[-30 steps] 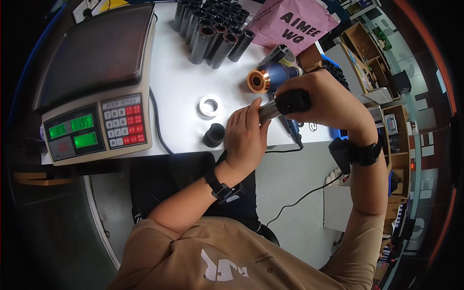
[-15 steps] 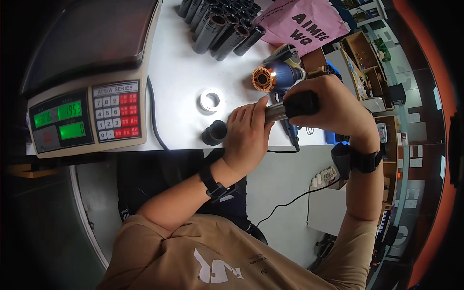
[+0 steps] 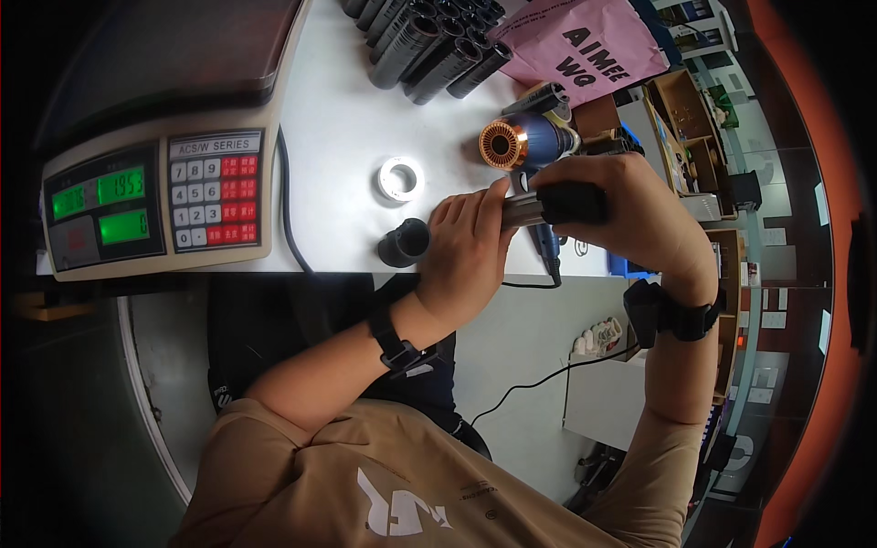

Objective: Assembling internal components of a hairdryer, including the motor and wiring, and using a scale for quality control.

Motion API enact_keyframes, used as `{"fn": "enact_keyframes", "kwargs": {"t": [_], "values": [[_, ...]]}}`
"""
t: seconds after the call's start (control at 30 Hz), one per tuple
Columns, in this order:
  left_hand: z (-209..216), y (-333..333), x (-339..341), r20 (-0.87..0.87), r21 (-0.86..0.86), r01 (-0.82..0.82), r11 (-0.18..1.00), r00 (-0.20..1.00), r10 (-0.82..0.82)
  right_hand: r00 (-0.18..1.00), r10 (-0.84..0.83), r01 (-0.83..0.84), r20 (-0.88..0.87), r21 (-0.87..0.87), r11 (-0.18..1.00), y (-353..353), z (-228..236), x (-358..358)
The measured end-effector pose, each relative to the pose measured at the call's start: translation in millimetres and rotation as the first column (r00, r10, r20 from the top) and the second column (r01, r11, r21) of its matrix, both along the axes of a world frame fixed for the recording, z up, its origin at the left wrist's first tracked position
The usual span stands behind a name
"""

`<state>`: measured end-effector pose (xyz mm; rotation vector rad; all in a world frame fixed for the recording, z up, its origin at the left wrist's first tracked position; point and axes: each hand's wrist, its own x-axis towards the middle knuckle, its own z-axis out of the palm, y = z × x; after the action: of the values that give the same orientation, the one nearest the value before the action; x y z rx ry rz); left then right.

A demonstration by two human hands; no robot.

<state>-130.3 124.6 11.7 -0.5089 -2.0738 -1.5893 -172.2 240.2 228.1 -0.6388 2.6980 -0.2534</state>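
My left hand (image 3: 464, 256) is closed around a black tube (image 3: 404, 243), whose hollow end sticks out on the left near the table's front edge. My right hand (image 3: 610, 205) grips the black handle (image 3: 571, 202) of a metal rod. A short stretch of that metal rod (image 3: 523, 211) shows between both hands, pointing toward the tube; my left fingers hide where they meet. Just beyond my left hand, a white tape roll (image 3: 400, 180) lies flat on the table. A blue hair dryer (image 3: 548, 139) with a copper-coloured end lies beyond the rod, its handle partly covered.
A scale (image 3: 155, 210) with green displays fills the table's left side, a black cable (image 3: 285, 192) running beside it. Several black tubes (image 3: 443, 68) stand grouped at the back. Behind the hair dryer is a pink bag (image 3: 585, 50); shelves (image 3: 681, 105) line the right.
The whole view has shifted slightly, with the table things appearing a little higher. Both hands keep nearly the same hold on the tube and the handle.
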Motion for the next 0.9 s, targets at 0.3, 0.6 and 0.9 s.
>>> {"fn": "enact_keyframes", "kwargs": {"t": [0.3,0.6,0.9], "values": [[-3.3,0.3,-2.4,-0.037,0.022,-0.014,1.000,0.999,0.015,0.999,0.024,-0.024,0.021,-0.005,1.000,-0.7,-0.8,-4.4],[-2.5,0.8,-1.6,-0.005,0.041,0.008,0.999,1.000,-0.008,0.999,-0.032,0.031,0.017,0.079,0.996,-9.2,2.3,-0.1],[-5.5,2.1,-1.9,-0.032,0.036,-0.017,0.999,0.999,0.018,1.000,0.019,-0.019,-0.025,-0.020,1.000,-2.7,-10.2,0.3]]}}
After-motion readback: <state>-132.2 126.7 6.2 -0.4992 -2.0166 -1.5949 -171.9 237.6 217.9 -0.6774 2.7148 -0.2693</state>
